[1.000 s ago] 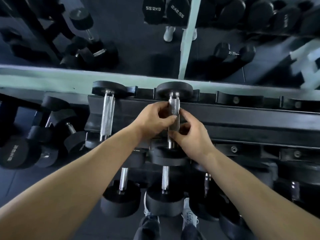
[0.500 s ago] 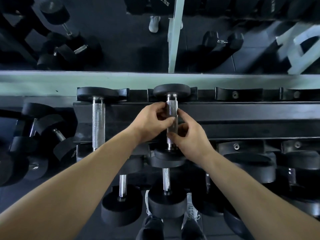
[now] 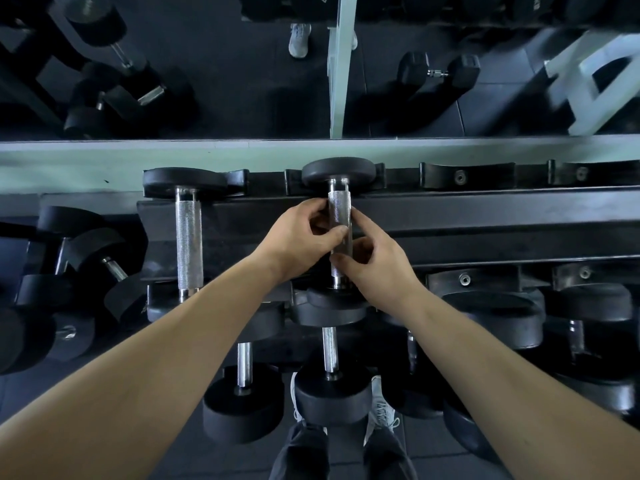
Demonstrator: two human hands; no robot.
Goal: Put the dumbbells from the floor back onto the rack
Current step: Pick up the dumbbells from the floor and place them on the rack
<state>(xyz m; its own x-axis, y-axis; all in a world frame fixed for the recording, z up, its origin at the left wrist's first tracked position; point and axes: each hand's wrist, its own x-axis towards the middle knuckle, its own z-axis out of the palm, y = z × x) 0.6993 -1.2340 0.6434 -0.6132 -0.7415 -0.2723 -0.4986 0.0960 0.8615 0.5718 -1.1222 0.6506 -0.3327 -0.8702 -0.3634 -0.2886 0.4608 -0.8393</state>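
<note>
Chrome, knurled and bright, is the handle of the dumbbell (image 3: pixel 340 216) that both hands hold on the top tier of the rack (image 3: pixel 485 216), seen from the head camera looking steeply down. The dumbbell lies front to back across the tier, its far black head seated in a rear cradle and its near head sitting just below the wrists. The left grip (image 3: pixel 298 237) comes in from the left, fingers curled round the upper part of the handle and the thumb laid across its front. The right grip (image 3: pixel 377 268) closes on the lower part from the right, thumb tip pressed to the handle and fingers wrapped behind it. Both bare forearms reach up from the bottom corners and meet at the handle, wrists roughly straight. A second dumbbell (image 3: pixel 188 237) rests in the next slot to the left, apart from the hands. Two cradles (image 3: pixel 467 174) to the right hold nothing. Lower-tier dumbbells (image 3: pixel 330 355) sit beneath the arms, above a pair of pale shoes (image 3: pixel 381 410). A mirror (image 3: pixel 242 81) behind the rack reflects the dark floor.
</note>
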